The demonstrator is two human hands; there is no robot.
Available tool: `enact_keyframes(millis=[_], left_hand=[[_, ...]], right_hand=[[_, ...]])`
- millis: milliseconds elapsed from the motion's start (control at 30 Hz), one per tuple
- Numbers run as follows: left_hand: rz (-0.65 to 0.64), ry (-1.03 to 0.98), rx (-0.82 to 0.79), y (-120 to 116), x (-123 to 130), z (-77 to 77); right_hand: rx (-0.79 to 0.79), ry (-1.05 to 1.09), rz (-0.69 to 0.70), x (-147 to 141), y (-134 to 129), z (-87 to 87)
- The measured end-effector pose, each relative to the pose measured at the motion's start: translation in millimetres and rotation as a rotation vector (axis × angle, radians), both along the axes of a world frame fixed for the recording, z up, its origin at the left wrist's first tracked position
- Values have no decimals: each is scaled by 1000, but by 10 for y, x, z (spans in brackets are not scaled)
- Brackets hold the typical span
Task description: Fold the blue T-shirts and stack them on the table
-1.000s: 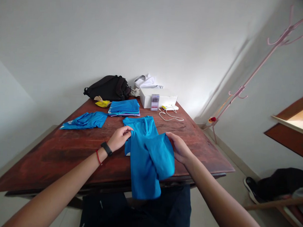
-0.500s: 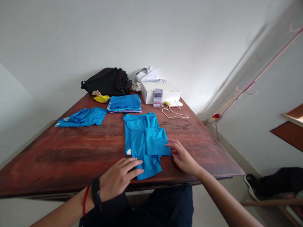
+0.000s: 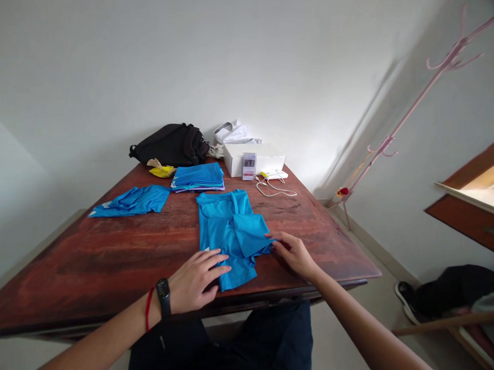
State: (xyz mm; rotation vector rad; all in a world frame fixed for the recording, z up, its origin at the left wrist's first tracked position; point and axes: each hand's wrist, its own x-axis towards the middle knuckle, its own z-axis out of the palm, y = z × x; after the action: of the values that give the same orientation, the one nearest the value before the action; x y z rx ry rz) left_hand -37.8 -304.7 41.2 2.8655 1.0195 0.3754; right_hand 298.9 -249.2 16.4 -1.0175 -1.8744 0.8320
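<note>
A blue T-shirt lies partly folded on the wooden table in front of me, one sleeve laid across its body. My right hand pinches the edge of that sleeve at the shirt's right side, and the cloth there is pulled slightly up. My left hand rests on the shirt's lower left part with fingers spread. Farther back is a stack of folded blue shirts, with a purple layer at its bottom. To its left, a crumpled blue garment with white marks lies on the table.
Along the back of the wooden table are a black backpack, a yellow packet, a white box, a small blurred-out box and a white cable. A pink coat rack stands at the right.
My right hand has closed on the sleeve edge and lifted it a little. My left hand stays on the shirt. The whole view has shifted slightly.
</note>
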Motion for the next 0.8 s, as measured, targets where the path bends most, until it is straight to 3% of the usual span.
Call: enact_keyframes(millis=[167,267,367,600,700,800], left_hand=[[26,13,55,139,144,-76],[32,-101,33,207,188,-57],[11,-264,-9,160,163,65],[-156,-421,-117,-343,-28,619],[-153,-471,-193,-643,-96,770],[-180,-492,-228,-886,-110,875]], right_hand=[[-194,308,-72,60,16,116],[-204,314,-35,94,-7,225],[-160,266,42,113,-130,343],[216,-47,17,202,-667,615],[400,-108,57,275,-956,792],[411,-157,143,344,-1217,997]])
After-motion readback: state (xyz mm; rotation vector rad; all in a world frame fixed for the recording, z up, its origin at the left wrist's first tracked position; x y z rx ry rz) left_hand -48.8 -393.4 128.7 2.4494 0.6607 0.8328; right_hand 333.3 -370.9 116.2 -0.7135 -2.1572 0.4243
